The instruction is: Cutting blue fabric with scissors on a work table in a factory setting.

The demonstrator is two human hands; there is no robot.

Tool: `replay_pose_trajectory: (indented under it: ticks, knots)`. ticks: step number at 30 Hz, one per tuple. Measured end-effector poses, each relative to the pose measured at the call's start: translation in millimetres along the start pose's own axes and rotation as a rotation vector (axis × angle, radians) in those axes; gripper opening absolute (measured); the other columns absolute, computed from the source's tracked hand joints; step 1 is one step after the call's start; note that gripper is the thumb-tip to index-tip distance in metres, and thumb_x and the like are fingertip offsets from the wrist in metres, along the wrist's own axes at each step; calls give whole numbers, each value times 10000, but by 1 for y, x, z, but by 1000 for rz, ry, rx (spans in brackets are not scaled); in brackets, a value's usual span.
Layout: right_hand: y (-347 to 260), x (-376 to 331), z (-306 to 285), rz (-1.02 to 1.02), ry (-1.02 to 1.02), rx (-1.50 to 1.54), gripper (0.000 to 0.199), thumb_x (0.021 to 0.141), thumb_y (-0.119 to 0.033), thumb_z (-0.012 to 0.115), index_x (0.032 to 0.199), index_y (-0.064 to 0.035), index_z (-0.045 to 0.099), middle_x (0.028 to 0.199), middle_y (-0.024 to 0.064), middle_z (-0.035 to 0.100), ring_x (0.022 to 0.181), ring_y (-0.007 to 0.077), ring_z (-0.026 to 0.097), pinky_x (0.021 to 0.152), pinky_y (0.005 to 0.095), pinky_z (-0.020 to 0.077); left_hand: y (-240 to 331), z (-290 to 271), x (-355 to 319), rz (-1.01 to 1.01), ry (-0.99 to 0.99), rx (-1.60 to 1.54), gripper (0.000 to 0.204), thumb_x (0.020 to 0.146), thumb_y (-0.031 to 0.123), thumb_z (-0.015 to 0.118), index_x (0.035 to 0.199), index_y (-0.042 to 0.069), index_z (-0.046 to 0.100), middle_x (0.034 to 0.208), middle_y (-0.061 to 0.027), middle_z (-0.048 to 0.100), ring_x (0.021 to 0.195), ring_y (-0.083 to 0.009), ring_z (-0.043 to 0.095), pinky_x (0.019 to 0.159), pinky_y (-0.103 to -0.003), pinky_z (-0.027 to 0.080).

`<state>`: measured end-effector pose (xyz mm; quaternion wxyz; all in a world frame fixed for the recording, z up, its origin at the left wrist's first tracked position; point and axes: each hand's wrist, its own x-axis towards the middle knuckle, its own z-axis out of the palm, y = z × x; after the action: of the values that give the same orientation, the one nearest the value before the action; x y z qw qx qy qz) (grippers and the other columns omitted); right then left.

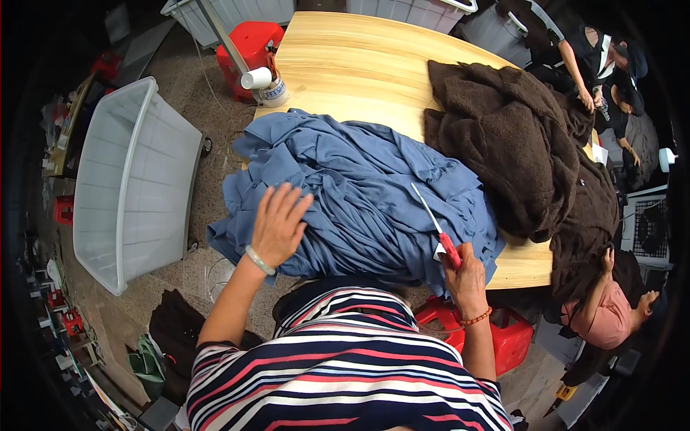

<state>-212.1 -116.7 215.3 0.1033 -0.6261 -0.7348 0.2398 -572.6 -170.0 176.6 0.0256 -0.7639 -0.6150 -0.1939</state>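
The right hand [467, 280] has its grip closed around the red handles of a pair of scissors [435, 223], whose pale blades point up and away over a rumpled heap of blue fabric [366, 194] lying directly under and beyond the hand. The left hand [277, 223] rests flat on the near left side of the same blue heap, fingers spread apart and holding nothing. The fabric covers the near end of a light wooden table [352, 65], with a dark brown fleecy pile [517, 151] just to its right and a large white plastic tub [133, 179] on the floor to the left.
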Motion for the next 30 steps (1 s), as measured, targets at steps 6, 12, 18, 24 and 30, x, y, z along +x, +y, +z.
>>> replay_pose_trajectory:
  ticks: [6,12,18,24,30]
  knots:
    - [-13,-8,2,-61,-57,65,278,831,-146,664,1003,-38,474,734,214,597,698,432,591,607,441,454,-38,32,-16,-249,-352,-264,391,707,168,743,1047,71,576,931,-112,638,889,-290,596,829,-397,438]
    - [-21,-10,0,-197,-205,-81,317,769,-96,662,1046,-62,510,791,179,595,785,378,587,678,438,459,-42,11,-18,-412,-692,-575,253,760,191,713,705,32,524,527,-38,449,491,-170,395,511,-314,363]
    - [-34,-9,6,-323,-353,-29,258,793,-88,638,1023,-47,527,824,169,585,809,367,578,703,425,457,-48,57,-50,-982,-641,-1401,248,917,254,581,740,81,562,734,-18,628,643,-118,566,574,-313,441]
    - [-53,-8,19,-489,-557,-103,277,761,-179,656,965,-45,525,634,176,596,617,377,605,556,452,463,-50,56,-39,-1194,-435,-2114,218,948,241,552,1104,93,586,1028,-42,664,912,-202,655,803,-446,505]
    - [-71,1,26,-604,-591,-200,253,795,-223,642,941,-41,545,574,171,571,564,362,599,512,444,463,-54,60,-36,-1350,-356,-2088,214,971,217,497,1127,103,588,1128,-78,643,1047,-244,626,871,-558,483]
